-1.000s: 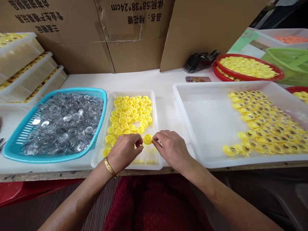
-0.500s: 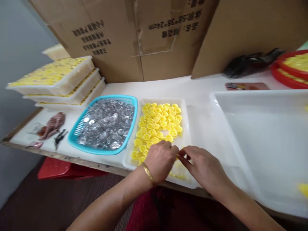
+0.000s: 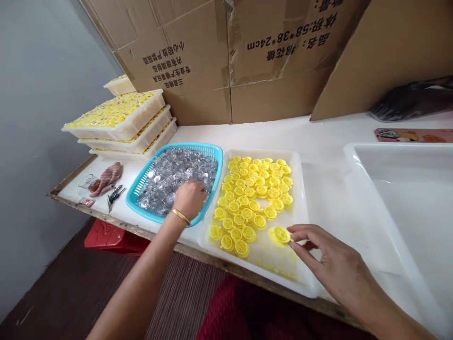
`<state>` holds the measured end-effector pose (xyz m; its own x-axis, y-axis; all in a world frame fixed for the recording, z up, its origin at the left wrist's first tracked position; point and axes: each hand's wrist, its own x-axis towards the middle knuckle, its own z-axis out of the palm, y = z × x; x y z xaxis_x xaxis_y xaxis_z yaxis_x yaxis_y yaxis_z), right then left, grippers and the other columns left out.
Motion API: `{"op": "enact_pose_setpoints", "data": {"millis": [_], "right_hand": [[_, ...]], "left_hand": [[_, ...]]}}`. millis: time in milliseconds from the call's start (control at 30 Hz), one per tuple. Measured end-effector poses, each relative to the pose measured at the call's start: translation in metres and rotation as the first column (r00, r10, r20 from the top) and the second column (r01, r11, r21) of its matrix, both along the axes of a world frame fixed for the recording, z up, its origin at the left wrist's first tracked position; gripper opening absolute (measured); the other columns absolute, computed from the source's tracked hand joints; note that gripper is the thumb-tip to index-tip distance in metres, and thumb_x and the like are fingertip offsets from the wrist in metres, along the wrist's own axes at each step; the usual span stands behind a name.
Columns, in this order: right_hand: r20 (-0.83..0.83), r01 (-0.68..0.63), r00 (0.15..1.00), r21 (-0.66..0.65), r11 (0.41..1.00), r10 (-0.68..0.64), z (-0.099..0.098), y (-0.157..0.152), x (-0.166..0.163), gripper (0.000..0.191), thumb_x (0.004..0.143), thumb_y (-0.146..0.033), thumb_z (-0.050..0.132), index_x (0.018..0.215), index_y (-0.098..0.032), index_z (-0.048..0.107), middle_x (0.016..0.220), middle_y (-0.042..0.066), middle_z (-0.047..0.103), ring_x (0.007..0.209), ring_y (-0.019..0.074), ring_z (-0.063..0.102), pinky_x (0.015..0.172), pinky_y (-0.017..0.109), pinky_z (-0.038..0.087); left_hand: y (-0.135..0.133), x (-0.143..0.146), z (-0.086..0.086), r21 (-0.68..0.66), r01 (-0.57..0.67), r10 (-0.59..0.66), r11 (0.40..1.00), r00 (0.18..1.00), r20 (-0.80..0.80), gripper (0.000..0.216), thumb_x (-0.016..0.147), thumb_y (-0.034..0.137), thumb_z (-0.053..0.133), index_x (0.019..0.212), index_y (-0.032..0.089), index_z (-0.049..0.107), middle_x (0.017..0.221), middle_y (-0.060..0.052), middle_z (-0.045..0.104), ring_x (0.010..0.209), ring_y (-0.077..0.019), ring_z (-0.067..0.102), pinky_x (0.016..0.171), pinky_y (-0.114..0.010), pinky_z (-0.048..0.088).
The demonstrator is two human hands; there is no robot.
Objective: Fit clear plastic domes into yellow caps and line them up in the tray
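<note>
My right hand (image 3: 325, 255) pinches a small yellow toy cup on a saucer (image 3: 281, 235) by its side, above the white tray (image 3: 300, 189). Rows of similar yellow cups (image 3: 249, 192) fill much of that tray, and yellow bits lie on its bare near end. Over the right part of the blue basket (image 3: 220, 163), my left hand (image 3: 191, 200) reaches down among shiny clear plastic pieces (image 3: 170, 174). Its fingers are curled together, with their tips hidden, so what they hold cannot be made out.
Stacked trays of yellow pieces (image 3: 120, 118) stand at the back left. A cloth (image 3: 110, 178), keys (image 3: 115, 196) and a glass (image 3: 88, 182) lie near the left edge. Cardboard (image 3: 212, 61) walls the back; a large white bin (image 3: 371, 208) sits at right.
My left hand has moved left from the tray to the blue basket. My hands, close together before, are now apart, and the yellow cup shows in my right hand. The view has shifted left.
</note>
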<state>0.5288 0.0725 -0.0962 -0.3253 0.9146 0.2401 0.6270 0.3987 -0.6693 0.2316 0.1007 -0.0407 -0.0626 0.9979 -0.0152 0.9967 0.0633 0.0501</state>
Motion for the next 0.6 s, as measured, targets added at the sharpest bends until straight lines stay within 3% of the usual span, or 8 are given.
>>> {"op": "enact_pose_setpoints", "data": {"millis": [100,233,600], "right_hand": [[-0.086,-0.024,0.996,-0.143,0.989,0.011,0.001,-0.002,-0.003,0.027,0.083,-0.045,0.051,0.069,-0.023,0.057,0.100,0.007,0.072,0.071,0.0205,0.071,0.063,0.030,0.059],[-0.129,-0.051,0.992,-0.258,0.965,0.018,0.003,-0.004,-0.009,0.019,0.079,-0.040,0.053,0.070,-0.023,0.056,0.098,0.007,0.073,0.075,0.0225,0.072,0.070,0.033,0.060],[-0.113,-0.065,0.993,-0.266,0.962,0.036,0.002,-0.005,-0.013,0.015,0.078,-0.036,0.052,0.071,-0.023,0.055,0.099,0.007,0.072,0.079,0.0224,0.071,0.069,0.033,0.059]], "left_hand": [[0.011,-0.039,-0.012,-0.087,-0.001,-0.005,0.996,0.998,-0.069,0.010,0.075,0.019,0.062,0.083,0.016,0.068,0.090,-0.010,0.067,0.092,-0.0248,0.062,0.081,-0.032,0.046],[0.015,-0.049,-0.028,-0.142,0.019,-0.034,0.990,0.994,-0.106,0.014,0.076,0.020,0.060,0.087,0.015,0.067,0.093,-0.012,0.066,0.094,-0.0252,0.062,0.082,-0.032,0.046],[0.014,-0.055,-0.032,-0.106,0.030,-0.038,0.994,0.997,-0.073,0.020,0.075,0.021,0.061,0.094,0.016,0.064,0.095,-0.009,0.066,0.093,-0.0234,0.061,0.082,-0.030,0.046]]}}
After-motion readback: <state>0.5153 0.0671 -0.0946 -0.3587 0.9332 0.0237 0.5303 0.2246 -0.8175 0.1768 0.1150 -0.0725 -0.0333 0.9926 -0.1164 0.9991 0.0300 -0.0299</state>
